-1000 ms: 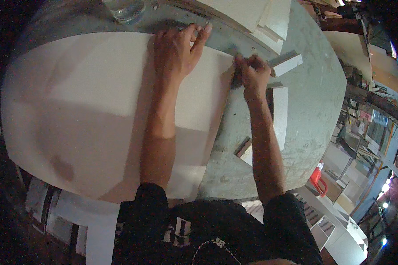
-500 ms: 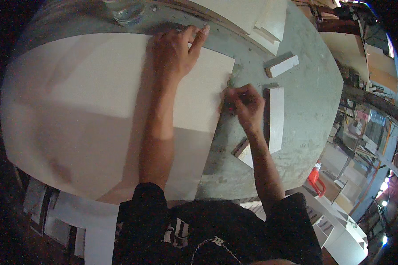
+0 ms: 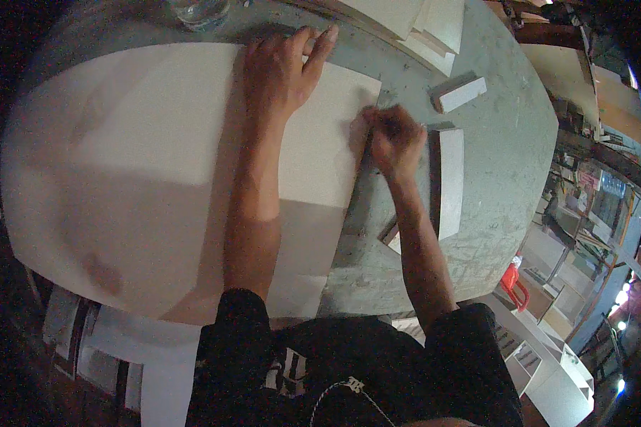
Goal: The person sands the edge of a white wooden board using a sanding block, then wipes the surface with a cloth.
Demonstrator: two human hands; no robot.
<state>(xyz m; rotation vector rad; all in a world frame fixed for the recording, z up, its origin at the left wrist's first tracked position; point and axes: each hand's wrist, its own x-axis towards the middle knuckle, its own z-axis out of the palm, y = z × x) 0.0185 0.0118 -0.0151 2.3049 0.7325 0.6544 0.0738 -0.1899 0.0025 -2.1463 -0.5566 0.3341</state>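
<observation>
A large pale flat panel [image 3: 121, 128] lies on the grey-green tabletop in front of me. My left hand [image 3: 281, 75] rests on it at the far edge, thumb stretched out to the right and apart from the fingers. Some of its fingertips are in shadow at that edge. By the panel's right edge, my right hand [image 3: 397, 139] is closed in a pinch with its fingertips against the edge. Whatever it holds, if anything, is too blurred and hidden to name.
Right of my right hand lie a long white strip [image 3: 450, 181] and a short white block [image 3: 463, 95]. Another small piece [image 3: 392, 238] is partly behind my forearm. Pale boards [image 3: 434, 43] are stacked at the far side, near a clear container [image 3: 199, 13]. Something red [image 3: 514, 285] is beyond the right edge.
My right hand has moved farther away along the panel's right edge, still closed. My left hand keeps its place on the panel. The whole view has shifted slightly.
</observation>
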